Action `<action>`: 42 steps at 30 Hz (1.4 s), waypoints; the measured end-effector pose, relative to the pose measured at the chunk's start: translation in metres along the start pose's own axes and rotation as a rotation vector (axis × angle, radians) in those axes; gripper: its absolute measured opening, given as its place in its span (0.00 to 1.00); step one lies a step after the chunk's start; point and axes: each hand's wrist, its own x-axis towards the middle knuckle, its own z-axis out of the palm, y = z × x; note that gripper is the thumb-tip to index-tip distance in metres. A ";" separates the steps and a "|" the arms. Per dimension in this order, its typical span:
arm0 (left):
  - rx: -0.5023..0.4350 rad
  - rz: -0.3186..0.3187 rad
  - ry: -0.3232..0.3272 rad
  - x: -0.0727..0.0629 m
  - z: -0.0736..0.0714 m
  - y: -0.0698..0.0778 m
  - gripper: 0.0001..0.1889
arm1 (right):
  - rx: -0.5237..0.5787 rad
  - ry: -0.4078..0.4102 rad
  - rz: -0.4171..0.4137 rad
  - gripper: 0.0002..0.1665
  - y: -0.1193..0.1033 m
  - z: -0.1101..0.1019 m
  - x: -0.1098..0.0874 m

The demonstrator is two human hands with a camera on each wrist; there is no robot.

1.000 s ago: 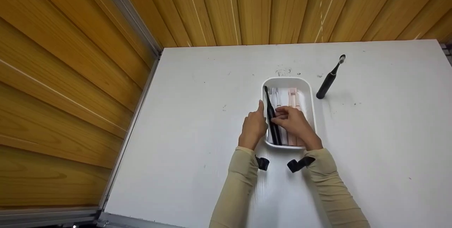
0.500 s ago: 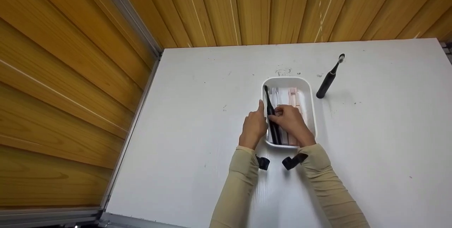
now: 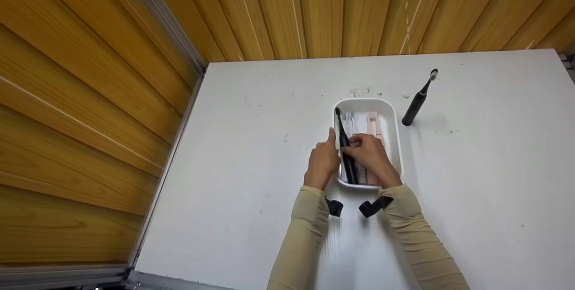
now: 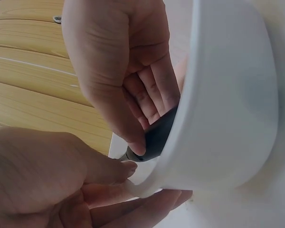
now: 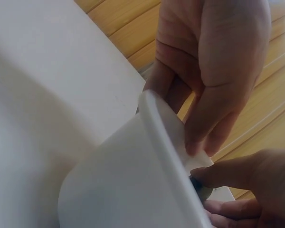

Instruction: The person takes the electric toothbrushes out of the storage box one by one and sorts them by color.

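Observation:
A black electric toothbrush lies lengthwise along the left wall of a white tray, its head toward the far end. My right hand pinches its handle between thumb and fingers; the left wrist view shows the thumb on the black handle. With my left hand I grip the tray's left rim, thumb inside and fingers outside, as the right wrist view shows. Beside the black one lie pale lilac toothbrushes and pink toothbrushes, partly hidden under my right hand.
Another black electric toothbrush stands upright on the white table, just right of the tray's far corner. Wood-panelled walls border the table at the back and left.
My right hand has shifted slightly left and away from me along the black toothbrush, then stayed nearly still. The left hand and tray have hardly moved.

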 end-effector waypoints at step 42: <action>-0.021 -0.004 0.008 0.000 -0.002 -0.009 0.32 | 0.488 0.271 -0.134 0.22 -0.040 -0.045 -0.042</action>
